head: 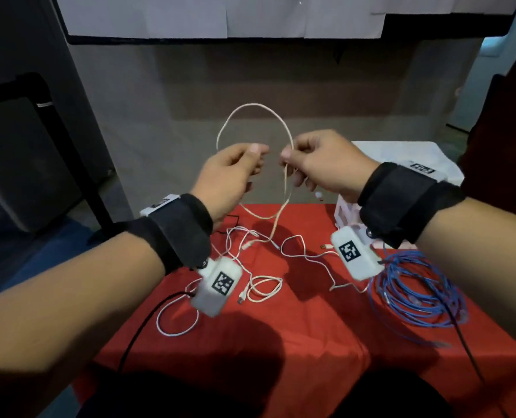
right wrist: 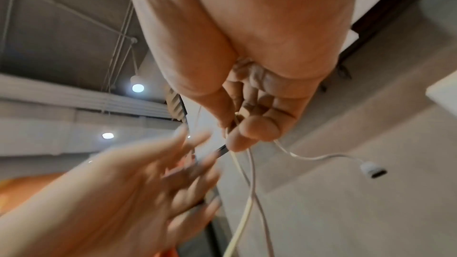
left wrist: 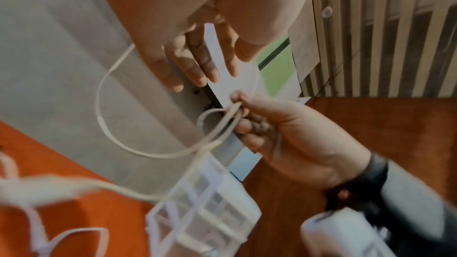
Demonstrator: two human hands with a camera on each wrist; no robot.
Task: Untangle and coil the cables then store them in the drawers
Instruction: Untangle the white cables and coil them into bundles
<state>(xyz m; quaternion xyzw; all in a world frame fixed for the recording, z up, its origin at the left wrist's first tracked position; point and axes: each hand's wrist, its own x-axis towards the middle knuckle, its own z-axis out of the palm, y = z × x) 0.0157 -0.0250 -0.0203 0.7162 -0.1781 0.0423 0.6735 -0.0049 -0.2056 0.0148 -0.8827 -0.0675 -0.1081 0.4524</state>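
Coiling stage: first white cable in hand, nothing stored.
We pinch the white cable (head: 252, 107) with left hand (head: 226, 179) and right hand (head: 326, 164) above the table; loose white cables (head: 262, 285), blue cable (head: 416, 294) and drawers (head: 401, 155) remain.

White cable (head: 252, 107), blue cable coil (head: 416, 297), red tablecloth (head: 311, 342), black wrist straps (head: 178, 230), black-and-white markers (head: 223, 283).

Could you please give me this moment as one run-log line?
step: coiling | right hand: pinches white cable loop | left hand: at loop, grip unclear | blue cable: on red table
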